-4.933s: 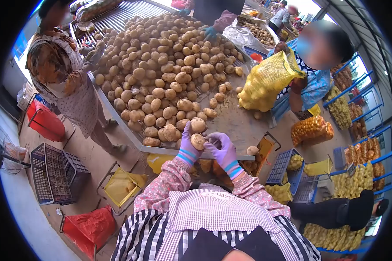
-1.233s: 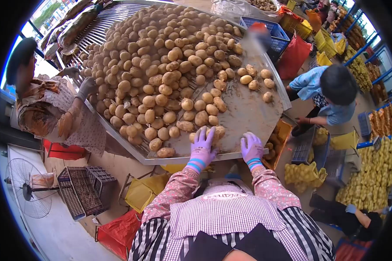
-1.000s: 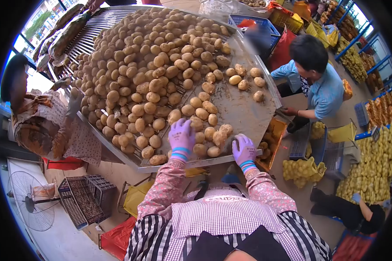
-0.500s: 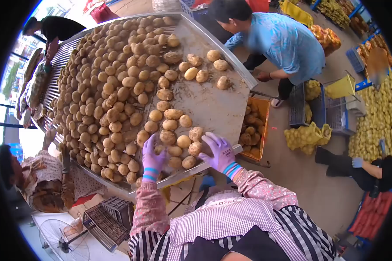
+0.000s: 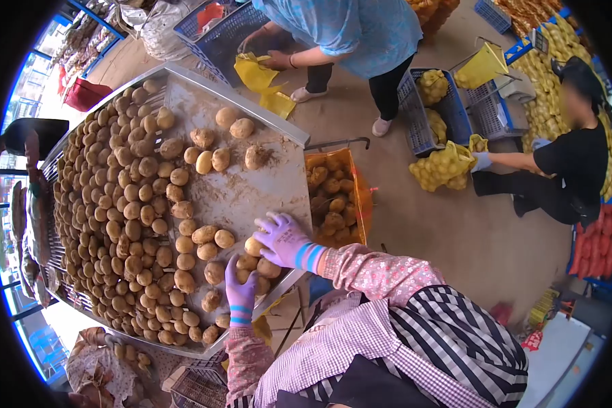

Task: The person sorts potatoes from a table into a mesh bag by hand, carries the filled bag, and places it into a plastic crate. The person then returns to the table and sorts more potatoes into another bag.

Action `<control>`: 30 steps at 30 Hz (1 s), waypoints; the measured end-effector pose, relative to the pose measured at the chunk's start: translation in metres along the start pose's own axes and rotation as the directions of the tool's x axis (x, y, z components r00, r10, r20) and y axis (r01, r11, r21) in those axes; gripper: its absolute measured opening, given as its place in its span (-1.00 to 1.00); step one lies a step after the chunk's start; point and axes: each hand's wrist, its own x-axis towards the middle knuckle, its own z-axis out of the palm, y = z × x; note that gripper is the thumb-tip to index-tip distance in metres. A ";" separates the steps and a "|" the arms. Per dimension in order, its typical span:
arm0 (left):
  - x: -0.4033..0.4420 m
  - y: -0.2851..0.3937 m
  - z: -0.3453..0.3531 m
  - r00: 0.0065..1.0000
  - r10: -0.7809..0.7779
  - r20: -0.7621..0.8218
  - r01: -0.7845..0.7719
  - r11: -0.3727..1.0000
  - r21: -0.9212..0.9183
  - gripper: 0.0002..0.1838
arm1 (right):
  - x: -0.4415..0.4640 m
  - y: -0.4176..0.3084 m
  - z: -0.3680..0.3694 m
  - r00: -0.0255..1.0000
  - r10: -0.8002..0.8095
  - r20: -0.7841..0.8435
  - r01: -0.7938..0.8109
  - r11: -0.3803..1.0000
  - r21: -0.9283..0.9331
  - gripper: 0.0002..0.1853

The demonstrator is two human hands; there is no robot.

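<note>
My left hand (image 5: 242, 287), in a purple glove, rests against several potatoes near the table's front edge, thumb and fingers apart. My right hand (image 5: 283, 239), gloved the same way, lies over the far side of the same cluster with its fingers spread. Between the two hands sit pale brown potatoes (image 5: 268, 268), partly covered by the gloves. Other loose potatoes (image 5: 205, 235) lie just left of them on the metal sorting table (image 5: 251, 194). Past the table's right edge stands an orange-lined container (image 5: 362, 204) filled with potatoes.
A large mass of potatoes (image 5: 115, 211) covers the slatted left side. A person in a blue shirt (image 5: 350, 24) handles a yellow bag (image 5: 257, 73) beyond the table. At right, a person in black (image 5: 578, 163) grips a filled net bag (image 5: 442, 166). Blue crates (image 5: 449, 122) stand behind.
My view has turned to the right. Both hands have moved closer together around the potatoes, which are nearer the table's right edge. The person in blue now has a yellow bag.
</note>
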 end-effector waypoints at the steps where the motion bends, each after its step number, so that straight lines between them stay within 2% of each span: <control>1: 0.009 0.021 0.014 0.997 0.077 0.000 -0.077 0.993 0.087 -0.27 | -0.006 0.013 -0.005 0.997 0.027 -0.074 -0.027 1.000 0.002 -0.49; 2: 0.018 0.041 0.028 0.988 0.152 0.004 -0.150 0.973 0.176 -0.27 | -0.013 0.027 -0.010 0.988 0.051 -0.147 -0.050 0.999 0.009 -0.50; 5: 0.049 0.061 0.073 0.949 0.310 0.061 -0.316 0.937 0.151 -0.29 | -0.027 0.067 -0.035 0.924 0.107 -0.368 -0.110 0.994 0.010 -0.60; 6: 0.055 0.075 0.082 0.929 0.356 0.099 -0.368 0.915 0.167 -0.30 | -0.032 0.078 -0.052 0.930 0.148 -0.337 -0.148 0.989 0.027 -0.63; 8: 0.066 0.089 0.087 0.926 0.279 0.254 -0.291 0.957 0.012 -0.34 | -0.051 0.108 -0.056 0.890 0.208 -0.405 -0.171 0.977 0.125 -0.60; 9: 0.065 0.105 0.084 0.936 0.254 0.246 -0.262 0.965 -0.001 -0.34 | -0.060 0.121 -0.056 0.880 0.237 -0.412 -0.179 0.968 0.175 -0.58; 10: 0.070 0.110 0.079 0.941 0.253 0.225 -0.261 0.965 0.005 -0.34 | -0.068 0.130 -0.061 0.880 0.254 -0.402 -0.185 0.961 0.204 -0.55; 12: 0.083 0.113 0.062 0.991 0.130 -0.006 -0.129 0.976 -0.173 -0.35 | -0.077 0.136 -0.070 0.872 0.324 -0.366 -0.186 0.913 0.364 -0.50; 13: 0.096 0.111 0.046 0.985 0.132 -0.110 -0.142 0.986 -0.092 -0.36 | -0.070 0.134 -0.074 0.878 0.307 -0.367 -0.168 0.916 0.365 -0.50; 14: 0.114 0.109 0.031 0.881 0.415 -0.225 -0.386 0.908 0.162 -0.37 | -0.064 0.133 -0.078 0.884 0.279 -0.376 -0.114 0.907 0.405 -0.47; 15: 0.133 0.104 0.017 0.851 0.441 -0.287 -0.404 0.897 0.180 -0.35 | -0.056 0.132 -0.083 0.888 0.250 -0.387 -0.060 0.895 0.442 -0.45; 16: 0.150 0.109 -0.001 0.797 0.531 -0.288 -0.427 0.833 0.353 -0.32 | -0.042 0.128 -0.088 0.897 0.192 -0.398 0.000 0.900 0.436 -0.42; 18: 0.176 0.136 -0.022 0.774 0.558 -0.299 -0.412 0.802 0.431 -0.31 | -0.003 0.120 -0.097 0.901 0.090 -0.423 0.091 0.916 0.390 -0.39; 20: 0.211 0.147 -0.032 0.774 0.580 -0.254 -0.449 0.786 0.426 -0.31 | 0.043 0.110 -0.104 0.895 0.032 -0.445 0.150 0.918 0.366 -0.38; 22: 0.241 0.159 -0.033 0.790 0.592 -0.157 -0.485 0.761 0.430 -0.28 | 0.093 0.103 -0.110 0.856 -0.080 -0.511 0.263 0.918 0.296 -0.40; 24: 0.271 0.159 -0.024 0.800 0.592 -0.103 -0.479 0.732 0.485 -0.23 | 0.144 0.096 -0.116 0.848 -0.132 -0.513 0.285 0.930 0.233 -0.40; 26: 0.289 0.156 -0.011 0.845 0.513 -0.149 -0.310 0.698 0.646 -0.24 | 0.190 0.095 -0.121 0.841 -0.187 -0.509 0.310 0.936 0.169 -0.40; 27: 0.293 0.159 -0.011 0.888 0.448 -0.103 -0.298 0.732 0.613 -0.24 | 0.210 0.096 -0.121 0.883 -0.135 -0.449 0.230 0.959 0.163 -0.39; 28: 0.294 0.162 -0.014 0.904 0.417 -0.094 -0.317 0.802 0.506 -0.25 | 0.226 0.096 -0.118 0.920 -0.079 -0.384 0.147 0.977 0.152 -0.37; 30: 0.285 0.163 -0.011 0.910 0.412 -0.034 -0.351 0.814 0.464 -0.25 | 0.240 0.099 -0.111 0.939 -0.034 -0.343 0.100 0.979 0.178 -0.35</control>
